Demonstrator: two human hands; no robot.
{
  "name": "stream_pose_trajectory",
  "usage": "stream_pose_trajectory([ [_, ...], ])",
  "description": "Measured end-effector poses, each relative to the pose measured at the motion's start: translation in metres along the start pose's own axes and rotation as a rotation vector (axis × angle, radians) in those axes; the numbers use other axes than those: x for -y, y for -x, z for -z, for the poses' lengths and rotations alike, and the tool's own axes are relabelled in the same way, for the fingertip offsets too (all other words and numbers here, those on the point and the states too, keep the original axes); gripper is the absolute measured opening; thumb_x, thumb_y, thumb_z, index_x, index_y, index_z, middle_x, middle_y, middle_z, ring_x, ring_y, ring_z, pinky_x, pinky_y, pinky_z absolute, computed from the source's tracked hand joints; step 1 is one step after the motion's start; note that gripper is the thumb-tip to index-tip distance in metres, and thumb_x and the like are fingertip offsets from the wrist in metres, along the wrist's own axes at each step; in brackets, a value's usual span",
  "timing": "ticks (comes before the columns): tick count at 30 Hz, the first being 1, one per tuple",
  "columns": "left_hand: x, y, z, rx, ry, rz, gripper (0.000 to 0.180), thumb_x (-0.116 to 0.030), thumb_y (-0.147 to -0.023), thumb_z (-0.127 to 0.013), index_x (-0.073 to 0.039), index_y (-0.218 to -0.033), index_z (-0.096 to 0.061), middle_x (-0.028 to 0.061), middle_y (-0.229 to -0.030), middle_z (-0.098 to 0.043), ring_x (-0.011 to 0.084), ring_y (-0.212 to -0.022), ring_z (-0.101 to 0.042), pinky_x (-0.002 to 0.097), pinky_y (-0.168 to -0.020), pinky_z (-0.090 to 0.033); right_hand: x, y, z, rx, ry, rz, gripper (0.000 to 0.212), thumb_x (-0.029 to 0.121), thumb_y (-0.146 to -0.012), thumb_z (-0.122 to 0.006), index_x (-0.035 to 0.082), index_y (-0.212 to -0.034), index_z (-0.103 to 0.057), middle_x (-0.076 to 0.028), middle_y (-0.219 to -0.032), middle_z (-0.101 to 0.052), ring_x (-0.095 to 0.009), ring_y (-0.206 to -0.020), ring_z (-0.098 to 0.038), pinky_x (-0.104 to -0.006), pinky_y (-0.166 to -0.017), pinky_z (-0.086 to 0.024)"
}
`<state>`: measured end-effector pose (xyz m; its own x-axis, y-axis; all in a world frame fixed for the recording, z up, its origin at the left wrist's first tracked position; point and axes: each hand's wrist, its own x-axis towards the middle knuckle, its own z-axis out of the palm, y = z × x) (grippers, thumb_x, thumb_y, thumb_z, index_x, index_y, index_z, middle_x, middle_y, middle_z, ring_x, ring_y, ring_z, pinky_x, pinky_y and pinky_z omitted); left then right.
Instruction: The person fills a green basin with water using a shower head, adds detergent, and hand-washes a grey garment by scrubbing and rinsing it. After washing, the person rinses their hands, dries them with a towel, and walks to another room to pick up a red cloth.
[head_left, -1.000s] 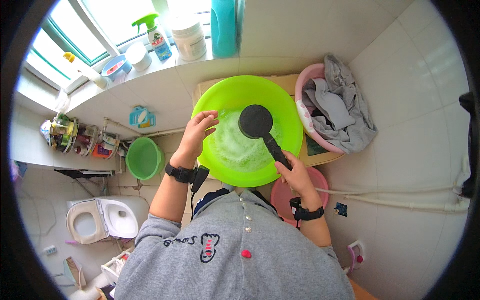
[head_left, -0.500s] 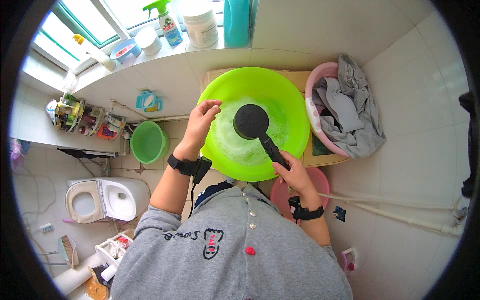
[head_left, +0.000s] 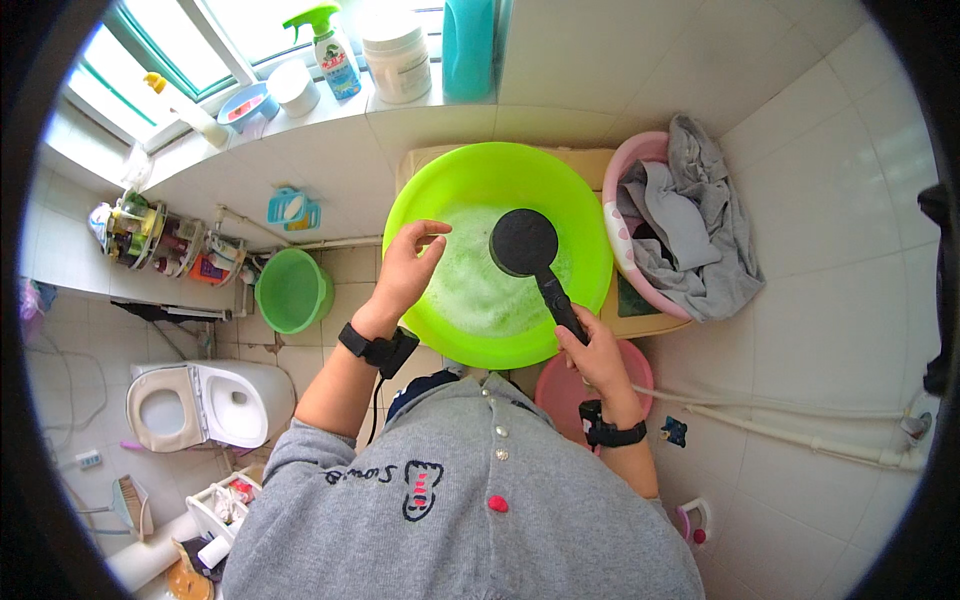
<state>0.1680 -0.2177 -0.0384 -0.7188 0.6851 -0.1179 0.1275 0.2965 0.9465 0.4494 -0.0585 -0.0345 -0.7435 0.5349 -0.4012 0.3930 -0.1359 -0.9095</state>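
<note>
A large bright-green basin [head_left: 587, 205] stands in front of me with foamy water [head_left: 470, 300] in its bottom. My right hand [head_left: 597, 358] is closed round the handle of a black shower head [head_left: 523, 242], at the near right side of the basin. Its round head hangs over the foam; whether water flows from it I cannot tell. My left hand [head_left: 405, 268] is over the basin's left rim, fingers loosely bent and apart, with nothing in it. Black straps with small devices sit on both wrists.
Right of the basin, a pink tub [head_left: 625, 250] holds grey clothes [head_left: 695, 230]. A pink basin [head_left: 560, 385] lies below my right hand. A smaller green bucket [head_left: 294, 290] and a toilet [head_left: 245, 400] are at left. Bottles and jars [head_left: 397, 65] line the window ledge.
The shower head has shifted to the right over the basin, with my right hand moving slightly. My left hand has dropped a little nearer to me. The whole view has shifted slightly.
</note>
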Motion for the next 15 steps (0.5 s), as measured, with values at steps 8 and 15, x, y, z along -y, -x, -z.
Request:
stream_pose_trajectory([
  [8, 0.0001, 0.0076, -0.0001, -0.047, -0.227, -0.097, 0.023, -0.018, -0.094, -0.061, -0.008, -0.115, -0.068, 0.0097, -0.115, -0.067, 0.0258, -0.112, -0.061, 0.0404, -0.097, -0.045, -0.0038, -0.0012, -0.001, -0.008, -0.022, 0.018, 0.047, 0.014, -0.095, -0.067, -0.002, -0.136, -0.052, -0.004, -0.08, -0.061, -0.006, -0.053, -0.051, -0.0216, -0.048, -0.041],
  [15, -0.0048, 0.0102, 0.0007, -0.054, -0.217, -0.068, 0.022, -0.014, -0.091, -0.064, -0.004, -0.11, -0.068, 0.0153, -0.111, -0.066, 0.0294, -0.109, -0.062, 0.0383, -0.096, -0.048, -0.0016, -0.0005, -0.004, -0.034, -0.092, 0.03, 0.046, 0.015, -0.095, -0.068, -0.002, -0.135, -0.052, -0.004, -0.08, -0.061, -0.006, -0.053, -0.051, -0.0214, -0.048, -0.041],
])
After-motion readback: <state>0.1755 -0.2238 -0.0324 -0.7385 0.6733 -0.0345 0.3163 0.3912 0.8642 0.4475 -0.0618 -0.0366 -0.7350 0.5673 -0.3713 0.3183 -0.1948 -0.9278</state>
